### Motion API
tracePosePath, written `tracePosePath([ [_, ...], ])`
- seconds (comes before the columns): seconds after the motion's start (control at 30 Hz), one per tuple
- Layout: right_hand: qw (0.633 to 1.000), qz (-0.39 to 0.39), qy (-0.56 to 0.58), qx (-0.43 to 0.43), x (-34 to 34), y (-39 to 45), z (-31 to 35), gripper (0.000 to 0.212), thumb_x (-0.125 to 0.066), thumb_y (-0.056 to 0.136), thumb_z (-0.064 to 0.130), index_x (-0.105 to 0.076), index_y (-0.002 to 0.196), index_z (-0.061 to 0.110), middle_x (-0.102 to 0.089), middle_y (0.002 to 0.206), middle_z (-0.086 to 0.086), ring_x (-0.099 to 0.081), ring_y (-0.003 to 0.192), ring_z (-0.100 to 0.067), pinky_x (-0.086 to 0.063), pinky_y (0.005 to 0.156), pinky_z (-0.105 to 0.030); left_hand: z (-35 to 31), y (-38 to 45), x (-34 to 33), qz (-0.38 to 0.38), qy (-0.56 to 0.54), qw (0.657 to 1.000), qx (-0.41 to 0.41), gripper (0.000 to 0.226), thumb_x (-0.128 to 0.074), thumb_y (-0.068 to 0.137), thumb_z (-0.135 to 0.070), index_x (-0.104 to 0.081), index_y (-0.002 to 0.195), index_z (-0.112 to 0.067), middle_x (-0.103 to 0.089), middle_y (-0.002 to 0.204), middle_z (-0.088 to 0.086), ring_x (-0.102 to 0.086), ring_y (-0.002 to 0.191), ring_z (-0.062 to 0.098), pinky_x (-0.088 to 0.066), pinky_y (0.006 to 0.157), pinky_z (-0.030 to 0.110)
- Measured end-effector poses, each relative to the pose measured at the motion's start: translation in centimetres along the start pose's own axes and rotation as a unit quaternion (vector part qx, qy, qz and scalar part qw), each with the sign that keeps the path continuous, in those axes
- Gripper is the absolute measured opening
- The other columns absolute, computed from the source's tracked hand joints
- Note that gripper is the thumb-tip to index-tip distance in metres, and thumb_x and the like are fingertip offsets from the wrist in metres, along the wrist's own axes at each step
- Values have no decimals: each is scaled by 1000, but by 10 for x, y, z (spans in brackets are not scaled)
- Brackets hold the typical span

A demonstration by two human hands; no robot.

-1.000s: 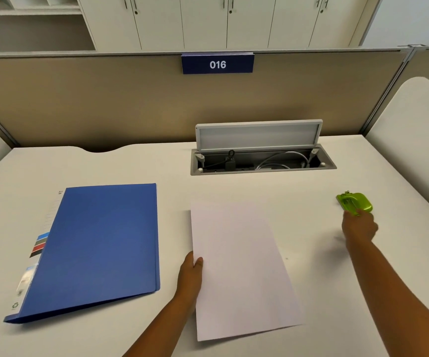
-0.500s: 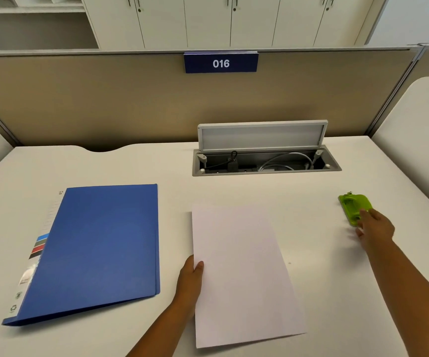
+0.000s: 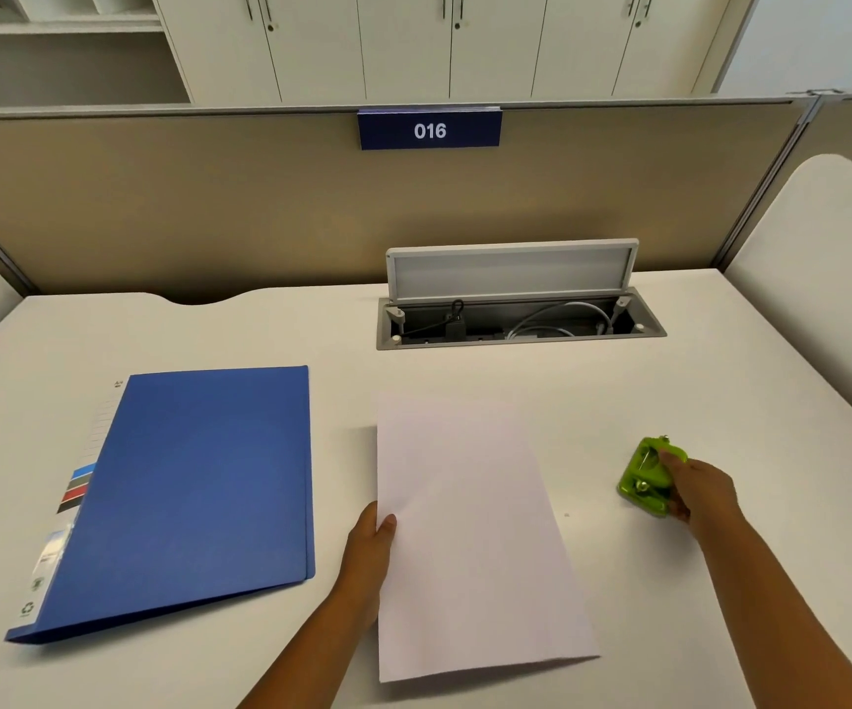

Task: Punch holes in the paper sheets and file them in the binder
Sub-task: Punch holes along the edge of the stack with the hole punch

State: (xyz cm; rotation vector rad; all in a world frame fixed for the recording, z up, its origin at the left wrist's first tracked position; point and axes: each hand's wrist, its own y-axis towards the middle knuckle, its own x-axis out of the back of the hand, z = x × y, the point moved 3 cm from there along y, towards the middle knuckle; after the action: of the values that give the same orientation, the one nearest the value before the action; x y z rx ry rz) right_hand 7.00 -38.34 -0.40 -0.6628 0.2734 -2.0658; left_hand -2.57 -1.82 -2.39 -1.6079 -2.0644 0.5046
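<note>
A white paper sheet (image 3: 470,534) lies flat in the middle of the white desk. My left hand (image 3: 370,550) holds its left edge, thumb on top of the paper. A closed blue binder (image 3: 193,493) lies to the left of the sheet, spine at its left side. To the right of the sheet, my right hand (image 3: 703,496) grips a small green hole punch (image 3: 648,475), which is tilted and lifted off or just at the desk surface.
An open cable tray (image 3: 516,324) with its lid up is set into the desk (image 3: 669,391) behind the paper. A beige partition (image 3: 209,207) with a "016" sign closes the far side. A neighbouring desk (image 3: 833,278) adjoins on the right.
My right hand has closed on the green hole punch and drawn it nearer and leftward, tilting it. My left hand stays on the paper's edge.
</note>
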Motion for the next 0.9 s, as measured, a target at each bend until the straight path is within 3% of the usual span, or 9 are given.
tracePosePath([
  [0.07,999,19,-18,42,-1,-8,-2,21,-58,88,25,-58,80,6,-57,81,-14,-52,78,-29,-44,70,-37,-1,-1,1,5,1,1000,0,49,-34,98,-27,-23,144,-14,-31,150,7,-32,136,28,-28,114,46],
  [0.17,996,68,10,51,-2,-21,-2,18,-57,89,22,-57,73,13,-59,93,-19,-55,79,-29,-46,70,-37,-2,-2,1,15,-4,1000,-7,48,-35,98,-26,-24,144,-14,-33,149,7,-34,135,28,-30,113,46],
  [0.3,978,200,65,17,-3,-43,5,8,-56,90,18,-55,92,11,-62,89,-12,-60,80,-30,-50,69,-35,-2,-4,2,27,-18,999,-10,48,-36,98,-26,-27,143,-15,-37,147,7,-38,132,29,-32,111,47],
  [0.37,970,241,41,19,-4,-48,4,22,-61,86,17,-51,106,16,-64,94,-11,-62,82,-29,-50,69,-35,-2,-5,2,33,-25,999,-14,47,-37,98,-27,-29,143,-15,-39,145,7,-40,131,29,-33,111,47],
  [0.5,958,284,-27,29,-13,-56,2,33,-65,83,15,-56,114,17,-65,104,-11,-62,94,-25,-49,75,-34,-3,-4,3,38,-30,999,-13,48,-37,97,-27,-28,143,-15,-38,146,6,-39,131,29,-33,111,47],
  [0.63,944,330,-7,20,-21,-64,-1,27,-59,86,16,-63,112,10,-69,103,-12,-64,89,-24,-50,76,-33,-2,-3,3,39,-31,999,-12,49,-38,97,-28,-28,143,-16,-38,146,7,-40,131,29,-33,111,49],
  [0.9,936,349,40,10,-33,-70,-5,23,-54,89,17,-64,109,11,-68,105,-11,-63,90,-21,-52,70,-26,-3,-4,2,34,-20,999,-22,44,-36,98,-23,-30,141,-13,-41,143,9,-42,129,29,-35,110,44],
])
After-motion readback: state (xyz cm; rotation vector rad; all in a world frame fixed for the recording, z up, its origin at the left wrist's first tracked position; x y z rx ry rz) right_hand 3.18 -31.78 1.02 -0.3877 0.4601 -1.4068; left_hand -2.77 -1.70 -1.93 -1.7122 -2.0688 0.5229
